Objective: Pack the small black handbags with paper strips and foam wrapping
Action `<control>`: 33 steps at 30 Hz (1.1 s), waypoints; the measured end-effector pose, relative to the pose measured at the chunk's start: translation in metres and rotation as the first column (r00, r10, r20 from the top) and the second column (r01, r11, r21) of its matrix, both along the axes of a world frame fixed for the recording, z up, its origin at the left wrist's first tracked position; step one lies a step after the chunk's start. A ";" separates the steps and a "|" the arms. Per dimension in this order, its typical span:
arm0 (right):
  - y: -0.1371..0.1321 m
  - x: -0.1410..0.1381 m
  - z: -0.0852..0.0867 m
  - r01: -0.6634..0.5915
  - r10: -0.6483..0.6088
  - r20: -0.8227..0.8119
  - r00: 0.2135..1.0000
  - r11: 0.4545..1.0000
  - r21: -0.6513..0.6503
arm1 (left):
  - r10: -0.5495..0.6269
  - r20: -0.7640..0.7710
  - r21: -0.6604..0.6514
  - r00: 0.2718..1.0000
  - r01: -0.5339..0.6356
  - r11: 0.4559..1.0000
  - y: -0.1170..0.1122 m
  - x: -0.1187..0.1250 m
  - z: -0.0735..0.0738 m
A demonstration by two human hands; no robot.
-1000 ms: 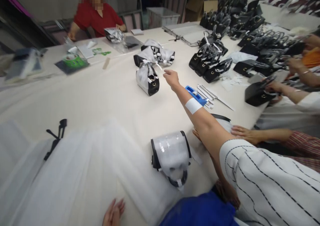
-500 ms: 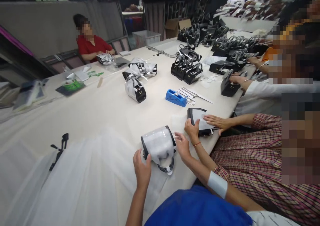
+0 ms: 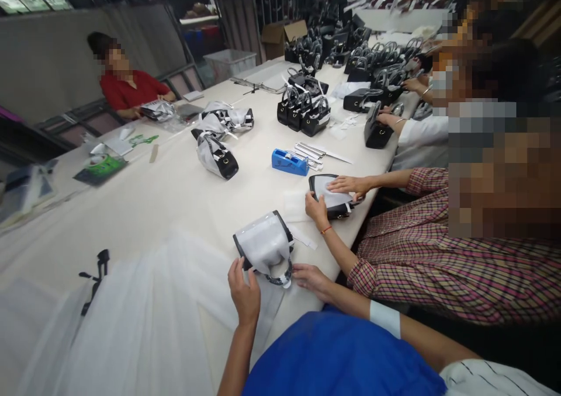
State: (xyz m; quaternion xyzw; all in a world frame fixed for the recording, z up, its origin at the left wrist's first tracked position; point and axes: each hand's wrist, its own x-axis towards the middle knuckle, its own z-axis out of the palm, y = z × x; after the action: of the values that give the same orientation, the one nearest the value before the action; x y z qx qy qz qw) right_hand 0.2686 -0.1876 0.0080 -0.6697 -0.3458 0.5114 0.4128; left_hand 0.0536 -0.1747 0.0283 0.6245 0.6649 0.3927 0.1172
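Near the front edge of the white table, a wrapped handbag is laid with its handle toward five o'clock. At the bag's seven o'clock, the left hand is held with fingers and thumb spread by the dark side edge; firm contact cannot be told. At four o'clock, the right hand is held loosely open, fingertips just beside the handle, with nothing seen pinched. With so light a hold, the bag could be skewed if pushed from one side alone. Its pale wrap could be creased or torn if the handle were tugged. Toward eight o'clock, thin white sheets could be dragged by the left forearm. At two o'clock, the co-worker's hands could be bumped, being so near.
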 end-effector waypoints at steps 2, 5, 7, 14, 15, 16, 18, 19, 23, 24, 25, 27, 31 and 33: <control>-0.010 -0.007 -0.007 -0.126 0.097 -0.216 0.972 0.984 -0.127 | -0.082 -0.085 0.066 0.993 0.088 0.994 -0.013 -0.001 -0.004; -0.012 -0.011 -0.010 -0.294 0.150 -0.542 0.827 0.937 -0.189 | -0.360 -0.257 0.065 0.897 0.388 0.920 -0.030 0.004 -0.010; -0.010 -0.011 -0.007 -0.293 0.143 -0.613 0.777 0.944 -0.151 | -0.494 -0.353 0.005 0.795 0.529 0.848 -0.039 0.013 -0.013; 0.012 -0.015 0.029 -0.257 0.214 -0.685 0.697 0.966 0.040 | -0.392 -0.503 -0.021 0.770 0.442 0.897 -0.010 0.034 0.004; 0.018 -0.017 0.035 -0.247 0.222 -0.685 0.694 0.967 0.062 | -0.385 -0.511 -0.017 0.769 0.439 0.898 0.003 0.033 0.011; 0.026 -0.018 0.039 -0.236 0.229 -0.679 0.698 0.968 0.083 | -0.389 -0.515 -0.016 0.763 0.445 0.895 0.018 0.030 0.018; 0.044 -0.020 0.047 -0.216 0.240 -0.620 0.747 0.970 0.115 | -0.414 -0.515 -0.034 0.750 0.465 0.885 0.050 0.024 0.033; 0.054 -0.019 0.049 -0.198 0.236 -0.557 0.796 0.972 0.128 | -0.425 -0.512 -0.051 0.746 0.467 0.883 0.066 0.020 0.040; 0.097 -0.014 0.045 -0.063 0.122 -0.301 0.946 0.978 0.198 | -0.441 -0.466 -0.117 0.767 0.441 0.890 0.116 0.007 0.065; 0.107 -0.013 0.041 -0.028 0.087 -0.257 0.962 0.974 0.226 | -0.445 -0.442 -0.128 0.779 0.436 0.891 0.125 0.005 0.069; 0.116 -0.011 0.037 0.000 0.058 -0.220 0.974 0.967 0.255 | -0.449 -0.418 -0.139 0.790 0.434 0.890 0.132 0.003 0.071; 0.133 -0.010 0.029 0.038 0.010 -0.152 0.988 0.949 0.312 | -0.449 -0.374 -0.151 0.811 0.425 0.893 0.142 0.001 0.072; 0.157 -0.014 0.023 0.013 0.028 -0.099 0.995 0.923 0.385 | -0.408 -0.337 -0.163 0.848 0.374 0.913 0.152 0.004 0.073; 0.166 -0.017 0.025 -0.013 0.032 -0.041 0.999 0.920 0.392 | -0.379 -0.332 -0.164 0.864 0.343 0.925 0.155 0.006 0.076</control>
State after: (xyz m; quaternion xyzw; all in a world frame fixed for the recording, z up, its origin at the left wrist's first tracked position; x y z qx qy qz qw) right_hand 0.2512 -0.0212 0.0326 -0.5577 -0.4388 0.4522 0.5403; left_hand 0.0596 -0.0196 0.1045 0.7921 0.5649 0.2101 0.0966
